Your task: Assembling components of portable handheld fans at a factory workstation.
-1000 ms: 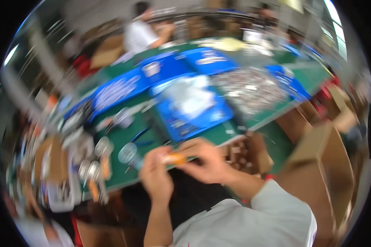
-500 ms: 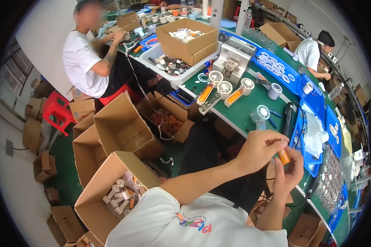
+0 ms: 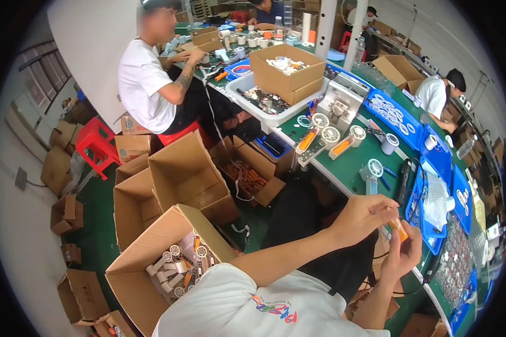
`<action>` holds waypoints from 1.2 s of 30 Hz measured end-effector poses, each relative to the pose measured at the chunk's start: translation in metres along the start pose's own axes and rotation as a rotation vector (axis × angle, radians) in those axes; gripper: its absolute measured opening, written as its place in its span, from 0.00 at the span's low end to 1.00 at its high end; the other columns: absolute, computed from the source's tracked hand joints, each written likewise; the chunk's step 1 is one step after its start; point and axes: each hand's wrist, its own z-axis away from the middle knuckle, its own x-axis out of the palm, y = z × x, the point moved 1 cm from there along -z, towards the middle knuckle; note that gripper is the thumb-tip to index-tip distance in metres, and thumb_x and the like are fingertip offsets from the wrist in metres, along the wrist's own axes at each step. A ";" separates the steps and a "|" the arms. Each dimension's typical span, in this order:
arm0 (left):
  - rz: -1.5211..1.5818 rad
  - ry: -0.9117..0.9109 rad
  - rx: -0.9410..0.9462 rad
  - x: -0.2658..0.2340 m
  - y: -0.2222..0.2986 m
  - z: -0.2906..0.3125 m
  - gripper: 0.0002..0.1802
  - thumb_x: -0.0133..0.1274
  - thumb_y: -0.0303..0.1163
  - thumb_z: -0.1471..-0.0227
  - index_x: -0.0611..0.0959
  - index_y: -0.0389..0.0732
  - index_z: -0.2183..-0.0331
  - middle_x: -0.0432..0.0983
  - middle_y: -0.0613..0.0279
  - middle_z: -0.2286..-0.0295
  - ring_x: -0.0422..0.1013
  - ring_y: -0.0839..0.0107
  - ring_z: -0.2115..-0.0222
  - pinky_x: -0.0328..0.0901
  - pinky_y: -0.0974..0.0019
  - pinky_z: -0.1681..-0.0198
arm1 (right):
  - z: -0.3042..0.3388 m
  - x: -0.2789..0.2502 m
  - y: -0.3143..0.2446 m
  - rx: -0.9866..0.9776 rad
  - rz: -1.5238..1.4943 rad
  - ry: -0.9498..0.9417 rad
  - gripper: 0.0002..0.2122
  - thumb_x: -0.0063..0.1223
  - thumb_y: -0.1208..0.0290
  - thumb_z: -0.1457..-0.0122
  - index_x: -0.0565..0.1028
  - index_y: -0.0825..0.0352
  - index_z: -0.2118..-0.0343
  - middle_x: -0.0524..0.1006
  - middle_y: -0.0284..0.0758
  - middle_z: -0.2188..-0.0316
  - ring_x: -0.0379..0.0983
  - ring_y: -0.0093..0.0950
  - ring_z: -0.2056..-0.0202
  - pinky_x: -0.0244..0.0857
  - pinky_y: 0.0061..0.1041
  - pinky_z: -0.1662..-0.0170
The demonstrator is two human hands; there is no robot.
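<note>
Over my lap, close to the table edge, my right hand grips a small orange battery between thumb and fingers. My left hand reaches across to the battery's upper end, thumb and fingers bent together there. Whatever those left fingertips pinch is too small to make out. Just beyond my hands, a white handheld fan rests on the green table. Farther off lie several fans with opened handles, orange batteries showing inside.
A grey metal fixture stands behind the fans. Blue trays hold white rings. A black electric screwdriver lies at right. On the floor at left, a cardboard box contains several fans. A co-worker sits beyond the open boxes.
The whole view has shifted, so the scene sits lower and farther right. My left fingers have opened a little and lifted slightly at the battery's end; the right hand still holds it.
</note>
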 end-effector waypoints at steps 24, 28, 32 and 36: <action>-0.810 0.148 0.172 0.103 -0.134 -0.093 0.06 0.58 0.21 0.42 0.88 0.31 0.64 0.82 0.60 0.75 0.71 0.73 0.78 0.70 0.72 0.72 | -0.084 -0.131 0.114 0.021 0.039 -0.031 0.09 0.68 0.77 0.42 0.83 0.69 0.59 0.79 0.31 0.70 0.67 0.23 0.77 0.62 0.21 0.72; -0.688 0.082 0.275 0.120 -0.138 -0.098 0.06 0.58 0.22 0.42 0.87 0.31 0.63 0.81 0.59 0.74 0.70 0.74 0.78 0.68 0.73 0.73 | -0.093 -0.149 0.113 0.023 0.050 0.030 0.08 0.67 0.76 0.41 0.82 0.68 0.59 0.78 0.31 0.71 0.66 0.23 0.77 0.60 0.22 0.73; -0.528 0.103 0.157 0.129 -0.141 -0.103 0.05 0.57 0.24 0.41 0.85 0.32 0.66 0.79 0.59 0.73 0.70 0.69 0.76 0.68 0.68 0.71 | -0.096 -0.164 0.108 0.059 0.059 -0.011 0.07 0.67 0.75 0.40 0.82 0.68 0.60 0.77 0.31 0.71 0.66 0.23 0.77 0.60 0.22 0.72; -0.635 -0.074 0.200 0.134 -0.137 -0.107 0.06 0.56 0.22 0.40 0.85 0.32 0.62 0.78 0.60 0.71 0.68 0.73 0.76 0.66 0.72 0.71 | -0.095 -0.169 0.107 0.060 0.016 -0.008 0.07 0.67 0.74 0.41 0.80 0.69 0.63 0.76 0.32 0.73 0.65 0.24 0.77 0.59 0.24 0.72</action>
